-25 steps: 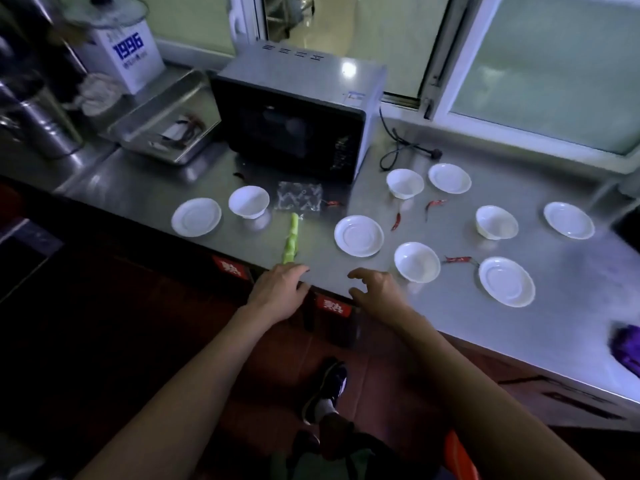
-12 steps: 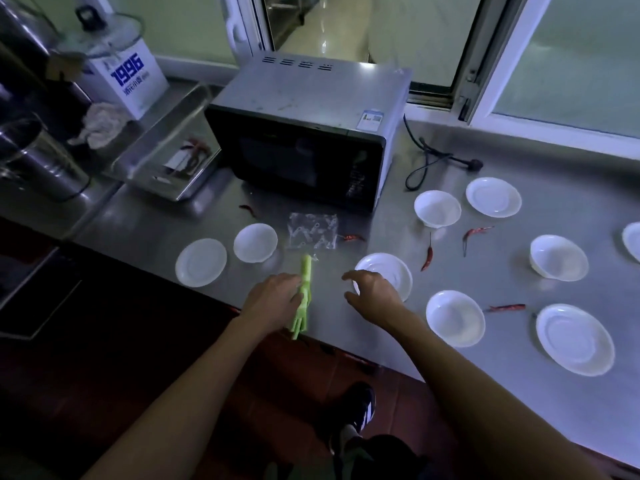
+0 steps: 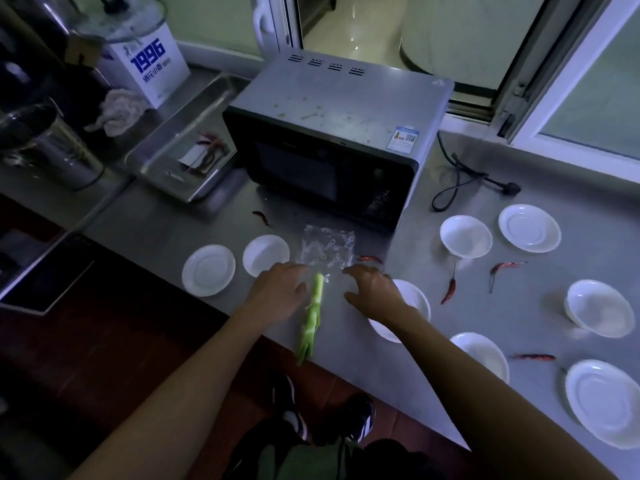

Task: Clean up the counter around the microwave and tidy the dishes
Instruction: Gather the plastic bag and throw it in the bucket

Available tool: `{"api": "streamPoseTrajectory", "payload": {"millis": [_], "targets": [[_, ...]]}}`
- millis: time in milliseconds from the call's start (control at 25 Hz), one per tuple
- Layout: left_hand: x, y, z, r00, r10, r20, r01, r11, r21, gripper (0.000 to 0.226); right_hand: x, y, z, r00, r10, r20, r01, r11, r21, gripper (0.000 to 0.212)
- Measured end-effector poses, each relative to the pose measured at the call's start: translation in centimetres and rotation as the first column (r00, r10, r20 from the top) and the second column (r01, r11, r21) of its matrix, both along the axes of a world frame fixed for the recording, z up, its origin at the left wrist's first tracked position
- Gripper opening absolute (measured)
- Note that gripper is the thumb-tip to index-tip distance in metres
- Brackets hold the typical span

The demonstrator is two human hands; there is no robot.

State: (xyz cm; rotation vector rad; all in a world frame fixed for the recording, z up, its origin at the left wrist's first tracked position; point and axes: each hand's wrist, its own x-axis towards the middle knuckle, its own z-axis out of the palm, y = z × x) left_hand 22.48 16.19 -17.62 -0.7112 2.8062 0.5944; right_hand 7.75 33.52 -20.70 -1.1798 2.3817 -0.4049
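Roughly: left hand [image 3: 277, 294] and right hand [image 3: 372, 292] reach out with relaxed, spread fingers, holding nothing, either side of one green stalk [image 3: 311, 320] lying on the steel counter [image 3: 433, 341] before the microwave [image 3: 332, 140]; one clear plastic bag [image 3: 327, 249] just beyond. Nine white dishes (one [image 3: 410, 306] partly under the right wrist); four red chilies on the counter, e.g. [image 3: 449, 291].

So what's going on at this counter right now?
A person is tidying a steel counter in front of a microwave. Both hands reach toward a clear plastic bag: the left hand beside a green vegetable stalk, the right hand over a white plate. Neither grips anything yet. White dishes and dried red chilies lie scattered about.
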Motion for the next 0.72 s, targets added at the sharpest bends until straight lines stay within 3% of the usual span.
{"api": "streamPoseTrajectory", "payload": {"millis": [400, 560, 720], "targets": [[-5.5, -8.2, -1.7, 0.994, -0.075, -0.084, 0.08, 0.995, 0.053, 0.035, -2.3, -7.9, -1.9, 0.996, -0.081, -0.025, 0.082, 0.993, 0.083, 0.059], [-8.0, -13.6, -2.8, 0.985, -0.146, -0.091, 0.148, 0.989, 0.02, 0.022, -3.3, -11.5, -2.8, 0.994, -0.1, -0.05, 0.108, 0.974, 0.198, 0.068], [-10.0, -16.7, -4.5, 0.981, -0.187, -0.054, 0.192, 0.977, 0.093, 0.032, -3.6, -13.7, -3.7, 0.994, -0.077, -0.081, 0.097, 0.954, 0.283, 0.084]]}}
